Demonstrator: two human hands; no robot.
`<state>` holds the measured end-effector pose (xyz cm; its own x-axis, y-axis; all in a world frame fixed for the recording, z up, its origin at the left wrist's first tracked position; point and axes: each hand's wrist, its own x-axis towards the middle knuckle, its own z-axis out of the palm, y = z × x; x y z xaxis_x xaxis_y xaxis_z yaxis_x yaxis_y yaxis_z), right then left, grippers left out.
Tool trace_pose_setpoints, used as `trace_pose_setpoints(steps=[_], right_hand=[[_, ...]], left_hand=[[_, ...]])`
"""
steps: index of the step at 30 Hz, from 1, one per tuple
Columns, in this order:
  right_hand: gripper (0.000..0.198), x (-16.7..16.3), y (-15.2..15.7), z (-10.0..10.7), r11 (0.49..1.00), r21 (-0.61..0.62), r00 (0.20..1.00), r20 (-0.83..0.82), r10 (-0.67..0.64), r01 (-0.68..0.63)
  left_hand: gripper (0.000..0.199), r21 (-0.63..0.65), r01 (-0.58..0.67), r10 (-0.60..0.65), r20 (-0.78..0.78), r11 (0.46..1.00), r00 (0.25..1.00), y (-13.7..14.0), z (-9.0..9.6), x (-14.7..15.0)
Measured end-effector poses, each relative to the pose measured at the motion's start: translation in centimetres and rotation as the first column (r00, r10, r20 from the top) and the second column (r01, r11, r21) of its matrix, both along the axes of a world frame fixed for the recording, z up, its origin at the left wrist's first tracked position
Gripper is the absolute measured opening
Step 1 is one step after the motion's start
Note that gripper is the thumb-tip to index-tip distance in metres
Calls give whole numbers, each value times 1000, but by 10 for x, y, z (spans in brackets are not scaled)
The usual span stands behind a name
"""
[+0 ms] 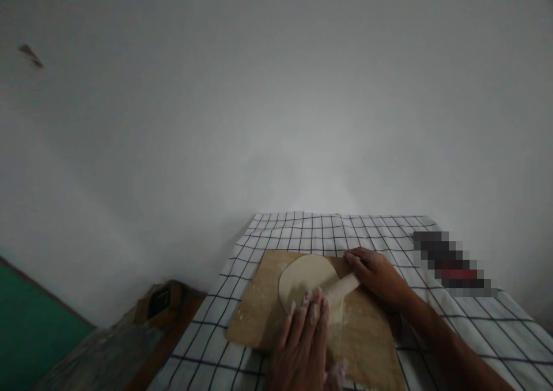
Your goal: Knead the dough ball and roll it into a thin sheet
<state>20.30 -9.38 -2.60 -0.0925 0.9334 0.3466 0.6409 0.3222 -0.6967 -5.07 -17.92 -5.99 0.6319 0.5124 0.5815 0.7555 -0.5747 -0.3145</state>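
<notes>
A pale wall rises behind a checked tablecloth, on which a wooden board lies; the round sheet of dough rests on that board, towards its far side. The left hand reaches in palm down, floury fingers straight and uncurled; whether its palm bears on the pin or the dough is hard to make out. The right hand has its fingers curled over the far end of a slim rolling pin, slanted across the dough. Rolling thin appears in hand; the next pass calls for even pressure.
</notes>
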Motion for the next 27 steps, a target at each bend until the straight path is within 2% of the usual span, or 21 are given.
trace_pose_setpoints(steps=[3, 6, 8, 10, 13, 16, 22, 25, 27], right_hand=[[39, 0, -1, 2, 1000, -9, 1000, 22, -15, 15], [41, 1, 1, 2, 1000, 1, 999, 47, -27, 27], [41, 2, 3, 0, 999, 11, 996, 72, -46, 46], [41, 3, 6, -3, 997, 11, 993, 89, -75, 74], [41, 6, 10, -7, 995, 17, 989, 105, -103, 102], [40, 8, 11, -8, 995, 40, 988, 121, -96, 91], [40, 9, 11, -5, 997, 6, 985, 158, -73, 72], [40, 9, 10, -5, 997, -7, 983, 167, -70, 72], [40, 9, 10, -5, 997, -11, 983, 167, -71, 74]], left_hand=[[57, -194, -20, 19, -5, 981, 1000, 27, 28, -6], [49, -300, -13, 8, -19, 954, 1000, 78, 44, -10], [46, -274, 5, -41, -127, 962, 991, 117, 46, -11], [38, -274, -1, -46, -165, 962, 985, 150, 43, -10], [33, -274, -4, -50, -190, 962, 980, 172, 40, -9], [35, -264, -10, -37, -172, 964, 984, 156, 40, -10], [54, -236, -96, 89, -39, 967, 995, 58, 34, -3], [63, -141, -40, 37, -17, 989, 999, 17, 20, 5], [66, -36, 21, -22, -18, 999, 1000, 2, 10, 11]])
